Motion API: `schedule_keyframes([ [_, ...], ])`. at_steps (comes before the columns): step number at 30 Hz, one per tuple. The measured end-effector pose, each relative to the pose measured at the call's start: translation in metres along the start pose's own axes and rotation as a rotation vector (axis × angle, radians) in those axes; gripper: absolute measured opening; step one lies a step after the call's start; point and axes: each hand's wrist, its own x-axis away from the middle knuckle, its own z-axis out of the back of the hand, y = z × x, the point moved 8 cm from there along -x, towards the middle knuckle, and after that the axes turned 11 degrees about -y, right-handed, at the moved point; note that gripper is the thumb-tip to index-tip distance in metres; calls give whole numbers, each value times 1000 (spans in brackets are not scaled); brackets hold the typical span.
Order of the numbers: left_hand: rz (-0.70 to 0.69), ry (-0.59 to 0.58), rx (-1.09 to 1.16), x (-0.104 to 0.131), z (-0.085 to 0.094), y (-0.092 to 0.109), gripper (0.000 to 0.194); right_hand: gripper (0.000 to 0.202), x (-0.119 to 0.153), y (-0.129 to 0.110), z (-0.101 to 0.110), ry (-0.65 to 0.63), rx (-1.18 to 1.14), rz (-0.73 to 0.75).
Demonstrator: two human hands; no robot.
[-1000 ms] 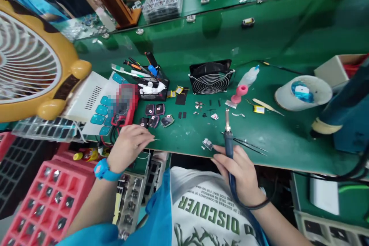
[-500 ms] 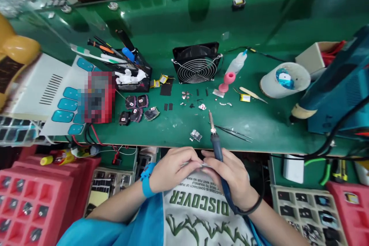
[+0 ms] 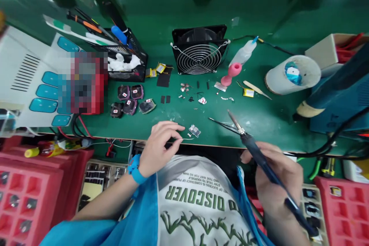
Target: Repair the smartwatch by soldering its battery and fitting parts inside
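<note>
My right hand is wrapped round the dark handle of a soldering iron, whose bare metal tip points up and left over the green bench. Pinched between thumb and forefinger of my left hand is a thin, pale length of solder wire. Its free end reaches toward a small grey circuit board near the bench's front edge. A tiny white part lies beside that board. Between the board and the iron rests a pair of tweezers, partly behind the iron.
A fan with a wire guard stands at the back. Around it are small loose parts, a clear bottle, a pink stand and a white tub. Several dark watch-like cases and a tool holder are left.
My hands have come apart. The left has moved forward onto the bench edge beside the circuit board with the wire; the right has swung right with the soldering iron, now tilted left.
</note>
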Motion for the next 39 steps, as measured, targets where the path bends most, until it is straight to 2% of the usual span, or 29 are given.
schedule_keyframes([
  [2,-43,-32,3,2,-10,5,13,27,5,-2,6,43,-63,-18],
  [3,-64,-40,17,3,-14,8,14,24,8,-2,8,65,-60,-46],
  [6,-98,-22,69,1,-17,14,18,30,16,0,10,122,-2,-148],
  [8,-115,19,85,-2,-14,15,20,26,15,0,5,76,24,-160],
  [11,-144,44,70,-7,-12,17,21,18,4,-5,-8,-38,51,-73],
  [17,-204,32,-1,-10,-18,20,20,32,-8,-7,-22,-145,6,92],
  [22,-219,41,-17,-9,-18,20,21,40,-6,-4,-23,-158,31,93],
  [36,-221,41,-19,-10,-18,20,20,40,-8,-6,-24,-193,59,128],
  [39,-218,39,-23,-10,-19,21,20,35,-8,-5,-23,-213,89,111],
])
